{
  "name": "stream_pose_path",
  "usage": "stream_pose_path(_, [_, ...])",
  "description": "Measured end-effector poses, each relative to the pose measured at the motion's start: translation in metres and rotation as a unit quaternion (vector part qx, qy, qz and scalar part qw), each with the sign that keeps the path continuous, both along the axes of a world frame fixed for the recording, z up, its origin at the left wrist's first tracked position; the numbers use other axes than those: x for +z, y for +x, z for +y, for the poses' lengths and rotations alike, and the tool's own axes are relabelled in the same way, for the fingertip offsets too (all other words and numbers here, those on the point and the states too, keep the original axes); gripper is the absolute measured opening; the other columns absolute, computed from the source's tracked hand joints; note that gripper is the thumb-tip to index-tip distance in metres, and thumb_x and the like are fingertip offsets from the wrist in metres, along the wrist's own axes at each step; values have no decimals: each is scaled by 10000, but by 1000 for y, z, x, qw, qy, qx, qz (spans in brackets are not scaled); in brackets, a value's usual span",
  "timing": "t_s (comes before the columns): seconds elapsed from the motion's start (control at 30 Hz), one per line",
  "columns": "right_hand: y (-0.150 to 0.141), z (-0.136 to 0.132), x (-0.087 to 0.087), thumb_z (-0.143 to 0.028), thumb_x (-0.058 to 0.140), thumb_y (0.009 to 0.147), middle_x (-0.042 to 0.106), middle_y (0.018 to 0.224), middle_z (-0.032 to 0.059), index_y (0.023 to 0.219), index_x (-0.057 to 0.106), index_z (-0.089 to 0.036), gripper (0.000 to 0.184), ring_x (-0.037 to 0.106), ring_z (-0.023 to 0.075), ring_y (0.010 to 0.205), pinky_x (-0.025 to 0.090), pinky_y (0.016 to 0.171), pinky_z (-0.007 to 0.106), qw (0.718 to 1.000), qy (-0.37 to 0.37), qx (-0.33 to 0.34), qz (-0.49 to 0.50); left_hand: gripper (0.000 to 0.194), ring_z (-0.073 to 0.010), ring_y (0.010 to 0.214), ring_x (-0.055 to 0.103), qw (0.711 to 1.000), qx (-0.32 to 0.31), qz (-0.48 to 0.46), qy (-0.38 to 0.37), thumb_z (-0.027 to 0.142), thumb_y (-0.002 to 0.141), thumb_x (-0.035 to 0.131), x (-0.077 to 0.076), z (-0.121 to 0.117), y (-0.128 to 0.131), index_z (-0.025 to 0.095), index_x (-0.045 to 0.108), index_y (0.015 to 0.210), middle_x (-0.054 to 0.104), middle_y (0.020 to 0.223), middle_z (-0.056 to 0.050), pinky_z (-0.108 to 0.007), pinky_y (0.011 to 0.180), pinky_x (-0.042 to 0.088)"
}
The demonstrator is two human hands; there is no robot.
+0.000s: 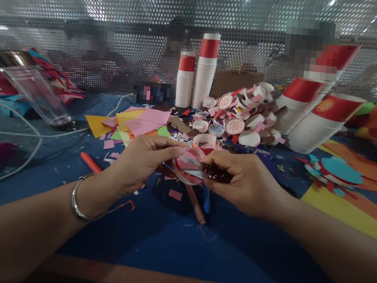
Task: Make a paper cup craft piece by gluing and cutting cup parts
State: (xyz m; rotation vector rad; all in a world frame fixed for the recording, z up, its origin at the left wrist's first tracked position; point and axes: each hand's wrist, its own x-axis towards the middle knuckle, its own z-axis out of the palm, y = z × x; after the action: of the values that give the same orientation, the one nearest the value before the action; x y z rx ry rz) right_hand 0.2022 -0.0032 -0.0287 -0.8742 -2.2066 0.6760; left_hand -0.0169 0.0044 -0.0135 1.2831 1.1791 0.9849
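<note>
My left hand, with a silver bangle on its wrist, pinches a round cut-down paper cup piece by its edge. Pink paper covers the face of this piece. Closed around scissors is my right hand; the metal blades lie across the cup piece at the pink paper, and the fingers hide most of the handles. On the table just below are a pinkish-brown stick, a blue pen-like object and a small pink paper scrap.
Cut cup bottoms with pink tabs pile up ahead, between paper cup stacks and leaning stacks. Coloured paper lies left of the pile. A clear bottle, a white cable and a red pen are further left.
</note>
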Motion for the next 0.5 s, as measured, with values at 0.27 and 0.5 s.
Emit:
stream_pose_path(0.27, [-1, 1, -4, -250, 699, 902, 691, 812, 11, 944, 722, -169, 93, 579, 131, 693, 453, 628, 246, 998, -45, -12, 35, 107, -134, 535, 679, 998, 25, 36, 37, 212, 792, 837, 1, 0, 2, 173, 854, 891, 801, 739, -58, -234, 515, 568])
stream_pose_path(0.5, [0, 9, 1, -419, 796, 873, 732, 788, 31, 902, 732, -204, 226, 602, 152, 635, 467, 556, 274, 984, -53, -99, 136, 123, -128, 555, 675, 995, 16, 57, 82, 256, 826, 815, -7, 3, -4, 196, 859, 924, 822, 842, -58, -245, 529, 596])
